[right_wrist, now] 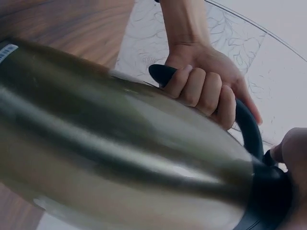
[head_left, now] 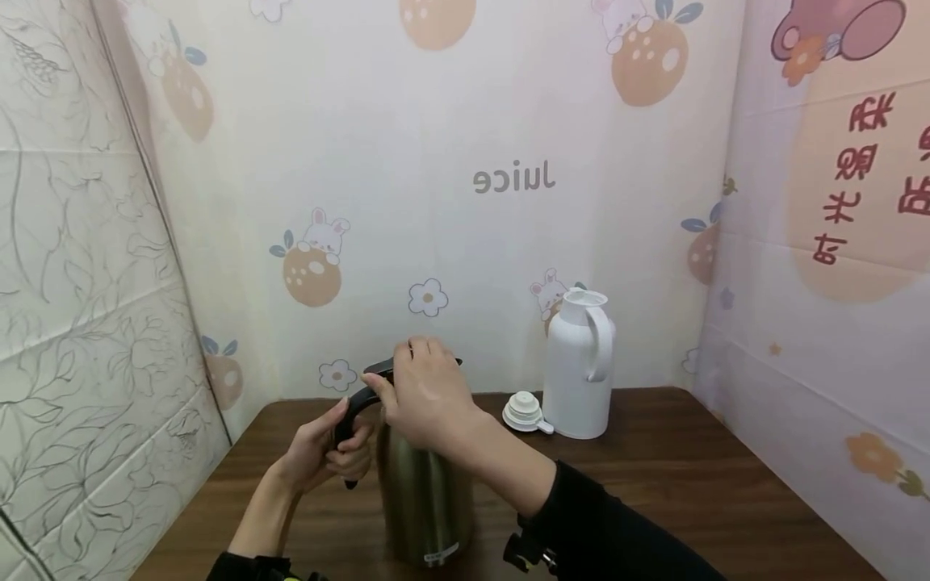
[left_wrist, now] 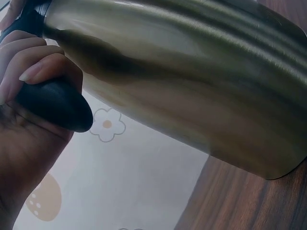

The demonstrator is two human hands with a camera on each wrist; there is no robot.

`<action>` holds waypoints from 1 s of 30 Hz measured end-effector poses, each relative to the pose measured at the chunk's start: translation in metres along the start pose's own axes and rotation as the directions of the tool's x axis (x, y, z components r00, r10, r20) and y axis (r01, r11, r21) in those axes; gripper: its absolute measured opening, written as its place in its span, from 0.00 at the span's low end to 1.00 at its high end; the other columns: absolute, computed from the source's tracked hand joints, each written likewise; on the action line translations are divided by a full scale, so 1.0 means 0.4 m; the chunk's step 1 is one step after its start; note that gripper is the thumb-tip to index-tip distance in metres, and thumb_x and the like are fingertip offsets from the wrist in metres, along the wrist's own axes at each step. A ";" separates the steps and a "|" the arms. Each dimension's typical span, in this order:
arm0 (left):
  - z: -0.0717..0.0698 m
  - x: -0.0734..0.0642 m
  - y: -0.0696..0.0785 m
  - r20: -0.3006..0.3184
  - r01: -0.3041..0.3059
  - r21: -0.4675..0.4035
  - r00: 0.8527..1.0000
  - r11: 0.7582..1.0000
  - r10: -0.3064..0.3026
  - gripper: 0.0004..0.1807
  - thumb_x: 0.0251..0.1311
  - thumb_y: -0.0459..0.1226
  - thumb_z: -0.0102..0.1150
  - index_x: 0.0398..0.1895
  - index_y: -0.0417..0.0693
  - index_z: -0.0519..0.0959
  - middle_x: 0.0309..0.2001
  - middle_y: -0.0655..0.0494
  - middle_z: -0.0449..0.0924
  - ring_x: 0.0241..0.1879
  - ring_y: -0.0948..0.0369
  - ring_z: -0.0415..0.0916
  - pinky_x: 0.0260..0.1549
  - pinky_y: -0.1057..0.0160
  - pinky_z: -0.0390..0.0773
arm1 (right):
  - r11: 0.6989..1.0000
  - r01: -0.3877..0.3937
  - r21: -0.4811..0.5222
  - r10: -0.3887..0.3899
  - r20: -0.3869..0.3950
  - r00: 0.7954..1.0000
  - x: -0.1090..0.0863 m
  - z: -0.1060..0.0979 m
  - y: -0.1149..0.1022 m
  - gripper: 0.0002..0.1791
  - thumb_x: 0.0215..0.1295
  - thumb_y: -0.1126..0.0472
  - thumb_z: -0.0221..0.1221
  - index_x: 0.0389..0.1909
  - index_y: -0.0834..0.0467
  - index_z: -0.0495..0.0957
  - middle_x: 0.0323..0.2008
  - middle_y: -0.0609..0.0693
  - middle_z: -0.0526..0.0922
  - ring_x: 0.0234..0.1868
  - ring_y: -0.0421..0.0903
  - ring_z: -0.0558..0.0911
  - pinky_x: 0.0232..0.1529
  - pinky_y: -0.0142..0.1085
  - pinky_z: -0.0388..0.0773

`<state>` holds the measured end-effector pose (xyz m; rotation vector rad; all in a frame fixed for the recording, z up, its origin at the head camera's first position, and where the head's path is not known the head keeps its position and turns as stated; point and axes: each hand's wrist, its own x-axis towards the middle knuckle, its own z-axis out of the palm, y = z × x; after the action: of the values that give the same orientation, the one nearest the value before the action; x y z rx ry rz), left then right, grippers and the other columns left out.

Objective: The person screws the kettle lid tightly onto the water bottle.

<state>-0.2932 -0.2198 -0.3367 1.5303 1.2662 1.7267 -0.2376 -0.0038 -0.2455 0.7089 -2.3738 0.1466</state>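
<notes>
Backdrop: pale curtain (head_left: 436, 226) printed with rabbits, oranges, flowers and a mirrored "Juice", behind a dark wood-grain table (head_left: 676, 460).
Gold vacuum jug (head_left: 425, 500): upright at the table's near side, black handle (head_left: 356, 407) to the left.
Left hand (head_left: 323, 452): fingers curled round the handle, its lower tip poking out below them; the jug's body lies just to this hand's right.
Right hand (head_left: 432, 391): palm down over the jug's top, fingers bent across the black lid (head_left: 379, 369), thumb at the lid's left side; the body is directly beneath.
Jug's handling: rigid metal, likely slippery on its smooth sides and heavier if filled; contents hidden. The handle seems the surest hold, with the lid gripped from above.
White jug (head_left: 574, 379): behind and right, well apart from both hands, mouth uncovered; white stopper (head_left: 523, 413) just beside it.
</notes>
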 end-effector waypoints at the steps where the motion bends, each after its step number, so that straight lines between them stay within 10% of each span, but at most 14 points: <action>1: -0.001 0.002 0.001 -0.001 0.000 0.001 1.000 1.000 0.000 0.29 0.85 0.50 0.09 0.28 0.43 0.54 0.18 0.59 0.51 0.14 0.60 0.46 0.17 0.58 0.50 | 0.999 0.039 0.003 -0.039 -0.042 0.998 -0.002 0.003 0.009 0.31 0.84 0.39 0.46 0.55 0.64 0.79 0.53 0.58 0.82 0.58 0.55 0.79 0.62 0.45 0.75; 7: -0.005 0.008 -0.003 0.005 0.008 0.002 1.000 1.000 -0.008 0.29 0.85 0.50 0.10 0.28 0.43 0.54 0.18 0.58 0.50 0.14 0.59 0.46 0.17 0.59 0.51 | 0.969 0.246 0.024 -0.228 -0.303 0.926 -0.030 0.046 0.064 0.24 0.82 0.50 0.56 0.63 0.67 0.78 0.59 0.57 0.82 0.63 0.53 0.79 0.68 0.44 0.73; 17: -0.005 0.003 -0.002 -0.012 0.012 0.002 1.000 1.000 -0.012 0.29 0.85 0.51 0.11 0.28 0.43 0.54 0.19 0.59 0.51 0.14 0.59 0.47 0.18 0.58 0.51 | 0.894 0.401 0.198 -0.240 -0.544 0.804 -0.101 0.100 0.101 0.30 0.68 0.61 0.72 0.68 0.67 0.75 0.66 0.60 0.79 0.71 0.56 0.76 0.72 0.45 0.70; 30: -0.013 -0.011 0.000 0.009 -0.009 0.007 1.000 1.000 0.009 0.29 0.85 0.50 0.08 0.36 0.40 0.56 0.23 0.55 0.53 0.18 0.58 0.49 0.21 0.54 0.51 | 0.874 0.395 0.284 -0.182 -0.562 0.807 -0.144 0.125 0.101 0.44 0.58 0.63 0.79 0.74 0.64 0.70 0.73 0.59 0.72 0.76 0.59 0.69 0.73 0.46 0.68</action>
<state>-0.2970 -0.2253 -0.3385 1.5484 1.2641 1.7215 -0.2494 0.0427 -0.3171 1.0657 -1.6952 0.6122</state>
